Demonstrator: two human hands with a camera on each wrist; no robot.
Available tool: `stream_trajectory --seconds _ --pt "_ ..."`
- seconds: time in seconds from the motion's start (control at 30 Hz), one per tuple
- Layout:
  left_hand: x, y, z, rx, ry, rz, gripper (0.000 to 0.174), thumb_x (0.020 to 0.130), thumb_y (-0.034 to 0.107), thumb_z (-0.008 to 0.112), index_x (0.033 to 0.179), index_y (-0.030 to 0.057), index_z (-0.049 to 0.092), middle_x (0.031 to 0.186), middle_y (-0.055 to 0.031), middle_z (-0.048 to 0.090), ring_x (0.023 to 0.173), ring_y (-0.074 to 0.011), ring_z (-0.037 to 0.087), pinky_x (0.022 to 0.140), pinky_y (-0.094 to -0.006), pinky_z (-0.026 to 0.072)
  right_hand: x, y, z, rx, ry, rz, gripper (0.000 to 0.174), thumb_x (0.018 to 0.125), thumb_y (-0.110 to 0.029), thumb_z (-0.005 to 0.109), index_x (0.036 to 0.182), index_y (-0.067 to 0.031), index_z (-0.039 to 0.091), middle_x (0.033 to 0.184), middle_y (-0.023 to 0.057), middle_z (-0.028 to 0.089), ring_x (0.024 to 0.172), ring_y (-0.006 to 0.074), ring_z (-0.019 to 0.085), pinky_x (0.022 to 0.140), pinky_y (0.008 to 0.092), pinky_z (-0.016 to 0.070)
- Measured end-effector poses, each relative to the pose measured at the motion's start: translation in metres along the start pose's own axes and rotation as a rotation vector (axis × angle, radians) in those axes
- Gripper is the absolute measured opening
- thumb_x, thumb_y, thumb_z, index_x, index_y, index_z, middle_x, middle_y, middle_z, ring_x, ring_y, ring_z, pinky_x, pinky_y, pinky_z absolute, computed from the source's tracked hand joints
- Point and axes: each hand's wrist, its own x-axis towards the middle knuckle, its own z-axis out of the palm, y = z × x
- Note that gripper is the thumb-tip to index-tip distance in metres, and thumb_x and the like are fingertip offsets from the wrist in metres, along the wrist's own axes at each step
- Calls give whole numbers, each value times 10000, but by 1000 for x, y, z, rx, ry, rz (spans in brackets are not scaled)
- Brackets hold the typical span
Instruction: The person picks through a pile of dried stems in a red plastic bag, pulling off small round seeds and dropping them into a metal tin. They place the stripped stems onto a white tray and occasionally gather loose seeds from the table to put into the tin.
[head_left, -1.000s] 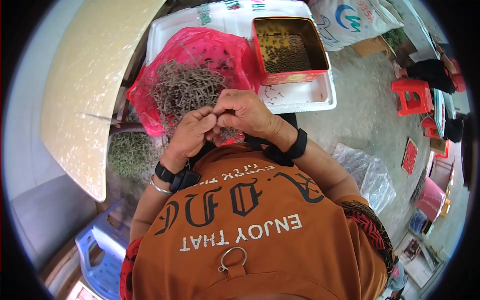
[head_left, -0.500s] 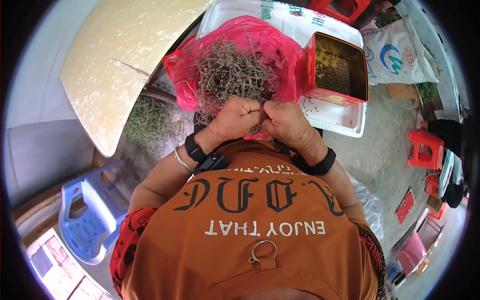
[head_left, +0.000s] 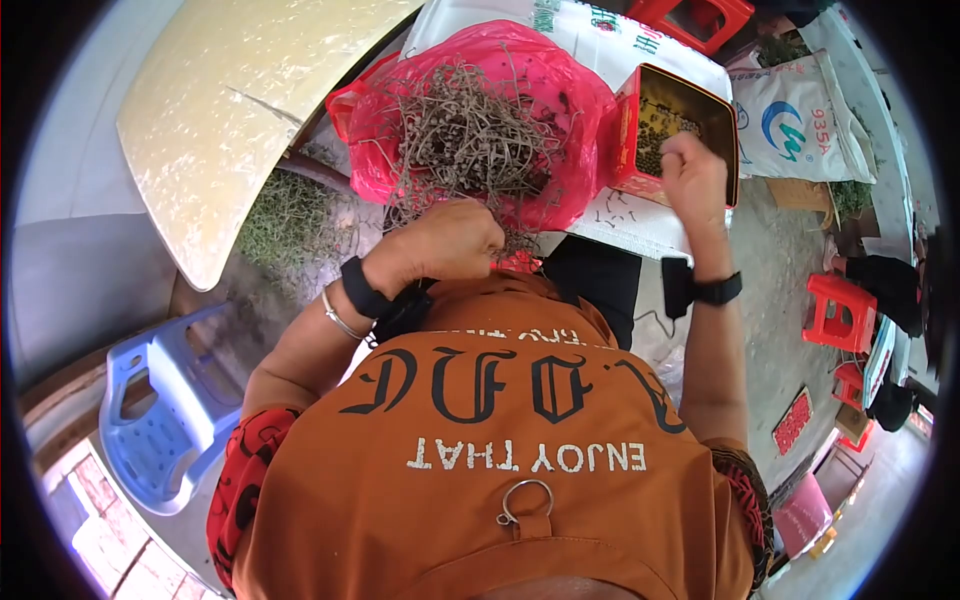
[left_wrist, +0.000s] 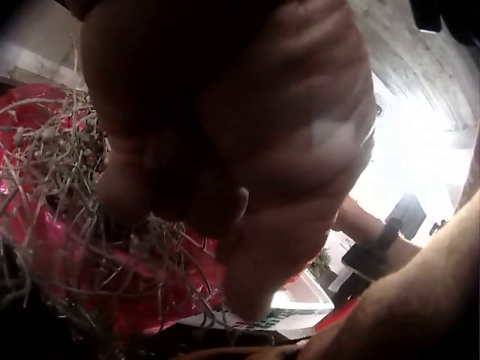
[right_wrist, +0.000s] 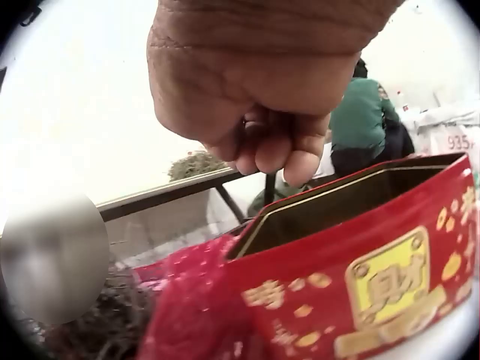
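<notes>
Over the near edge of a red tin [head_left: 624, 150] is my right hand [head_left: 697, 180], its fingers curled. The right wrist view shows those fingers [right_wrist: 274, 154] bent above the tin's opening, with nothing visible between them. Small dark round seeds [head_left: 655, 135] lie in the tin. My left hand [head_left: 440, 240] is curled at the near edge of a pink plastic bag [head_left: 585, 100], beside a heap of dry stems [head_left: 470, 130]. In the left wrist view, stems [left_wrist: 45, 165] surround the left hand [left_wrist: 247, 135]; whether it holds anything is hidden.
The tin and bag rest on a white foam box [head_left: 650, 228]. A yellowish board [head_left: 230, 110] stands at the left, above green stalks [head_left: 285, 215]. A blue chair [head_left: 160, 420] is at lower left, a white sack [head_left: 805, 120] and red stool [head_left: 838, 312] at right.
My hands, together near the bag half a second earlier, are apart. The right hand has moved up and right to the tin; the left has shifted slightly left and down.
</notes>
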Motion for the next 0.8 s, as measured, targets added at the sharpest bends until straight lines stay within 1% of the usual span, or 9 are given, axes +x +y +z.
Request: stream_trajectory --seconds 0.13,0.27,0.37,0.43,0.5,0.57,0.63,0.73,0.8 --pt "-10 4 -22 95 -174 -68 92 529 69 579 586 26 521 564 -151 504 558 -355 504 477 -407 356 16 41 -8 -165 -3 113 65 753 -96 537 740 -73 597 697 149 609 674 346 601 608 395 489" --pt "-6 6 -44 52 -277 -36 40 591 56 575 603 24 553 546 -107 526 521 -289 525 479 -378 378 13 50 -4 -147 -13 155 93 762 -101 525 771 -75 613 731 157 619 691 356 602 637 410 490" --pt "15 15 -53 -647 -68 -234 136 698 109 600 609 23 544 492 -7 454 466 -147 458 454 -313 356 10 45 1 -134 -16 247 124 774 -62 488 809 -30 603 707 151 612 666 304 612 617 338 481" --pt "41 31 -68 -771 -7 -458 229 856 200 561 707 26 548 545 48 422 502 -49 387 439 -246 302 14 49 0 -153 -19 284 132 772 -77 496 826 -32 608 719 155 617 687 306 615 630 341 482" --pt "78 21 -58 -1209 129 -365 220 892 213 515 833 4 549 566 38 421 504 -39 376 463 -214 294 18 55 -1 -188 -36 355 159 769 -108 512 861 -35 619 743 163 627 729 309 621 658 345 485" --pt "123 22 -48 -1327 247 -122 268 901 237 515 943 -26 531 676 -4 479 582 -72 445 527 -204 350 20 65 -5 -232 -24 356 170 766 -135 521 869 -44 620 765 170 628 746 321 616 672 361 484" --pt "159 52 -49 -1434 408 -101 310 904 299 503 999 7 540 822 -44 518 702 -120 499 630 -248 410 20 70 -7 -318 -5 371 198 760 -190 540 886 -62 623 808 184 630 779 346 608 702 393 483" --pt "200 52 -33 -1284 293 24 352 917 357 460 1088 59 533 963 -48 528 849 -151 503 769 -326 422 9 67 -13 -291 27 403 212 754 -190 550 905 -58 619 845 181 628 800 340 605 711 389 480" --pt "206 46 -20 -1339 322 53 361 918 370 451 1105 72 531 975 -41 531 861 -147 494 793 -333 412 -1 64 -14 -279 41 426 220 750 -189 556 914 -56 617 864 180 627 810 337 604 715 388 478"
